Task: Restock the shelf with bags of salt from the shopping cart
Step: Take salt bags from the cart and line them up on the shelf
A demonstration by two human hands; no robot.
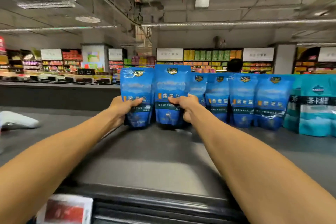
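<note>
Two blue salt bags stand upright on the dark grey shelf top [145, 151]. My left hand [121, 109] grips the left blue bag [137, 85] at its lower left side. My right hand [185, 105] grips the taller blue bag [171, 82] beside it, thumb across its front. To the right stands a row of several more blue salt bags [243, 96], upright and side by side. The shopping cart is not in view.
Teal bags [316, 107] stand at the row's right end. A white object [18, 120] lies on the shelf at far left. A red-and-white price tag [65, 209] hangs on the shelf's front edge. Stocked store shelves and a person's head [234, 65] lie beyond.
</note>
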